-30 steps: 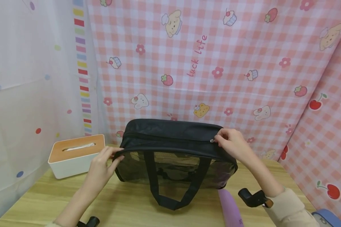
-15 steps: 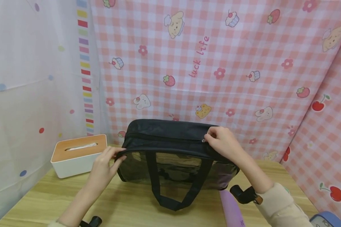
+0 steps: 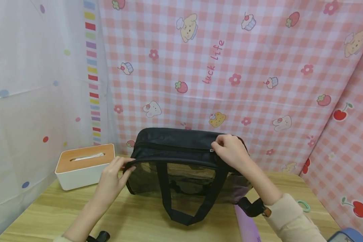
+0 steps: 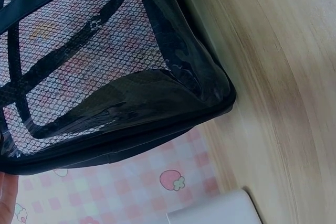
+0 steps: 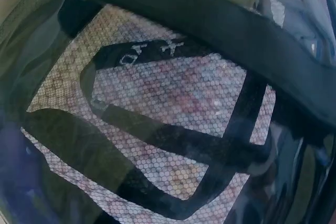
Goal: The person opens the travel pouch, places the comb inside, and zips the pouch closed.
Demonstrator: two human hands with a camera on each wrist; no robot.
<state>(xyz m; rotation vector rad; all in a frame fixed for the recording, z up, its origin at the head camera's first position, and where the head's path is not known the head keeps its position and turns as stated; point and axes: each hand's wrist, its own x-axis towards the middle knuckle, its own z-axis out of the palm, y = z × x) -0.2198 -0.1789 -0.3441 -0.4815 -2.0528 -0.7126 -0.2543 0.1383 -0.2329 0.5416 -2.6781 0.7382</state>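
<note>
A black bag (image 3: 184, 181) with a clear front panel stands on the table, its strap handle (image 3: 186, 220) drooping forward. My left hand (image 3: 110, 178) pinches the bag's top left corner between thumb and fingers. On the right part of its top, my right hand (image 3: 231, 149) pinches the small metal zipper pull (image 3: 212, 150). The left wrist view shows a bottom corner of the bag (image 4: 215, 93) and a bit of my left hand (image 4: 7, 198) at the edge. Through the clear panel, the right wrist view shows the mesh back (image 5: 173, 93); the right hand is out of that view.
A white tissue box (image 3: 78, 174) with a wooden lid stands left of the bag. A long purple object (image 3: 247, 225) lies in front of its right end. To the right are a green ring (image 3: 304, 205) and a blue-rimmed object (image 3: 346, 235). Patterned cloth (image 3: 230, 60) hangs behind.
My right hand has drawn the zipper pull leftward along the bag's top. My left hand keeps its pinch on the corner. The green ring has come into fuller view beside the right sleeve.
</note>
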